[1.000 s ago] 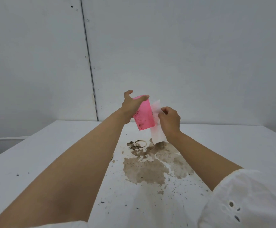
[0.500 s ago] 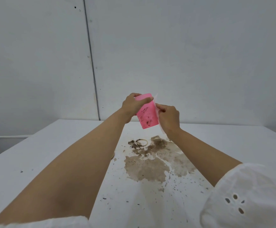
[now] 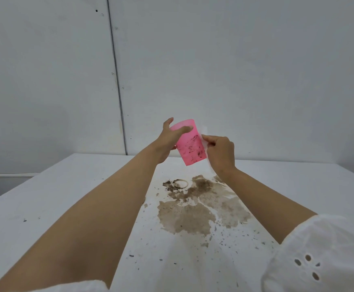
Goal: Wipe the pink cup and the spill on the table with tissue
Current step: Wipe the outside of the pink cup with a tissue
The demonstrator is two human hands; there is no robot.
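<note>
My left hand (image 3: 167, 142) holds the pink cup (image 3: 189, 144) in the air above the table, fingers wrapped near its rim. Dark specks stick to the cup's side. Pressed against the cup's right side is a white tissue (image 3: 204, 142), pinched in my right hand (image 3: 221, 152); most of the tissue is hidden behind the cup and that hand. Below both hands a brown spill (image 3: 195, 209) with a ring mark and scattered dark flecks spreads over the white table (image 3: 45, 207).
A grey panelled wall stands right behind the table's far edge. The table's left edge runs diagonally at the left, with a lower grey ledge beyond it. Small dark specks lie toward the near side.
The tissue that hung loose beside the cup is now drawn in against the cup's right side. Both hands stay in the air above the spill, and the cup is tilted slightly differently.
</note>
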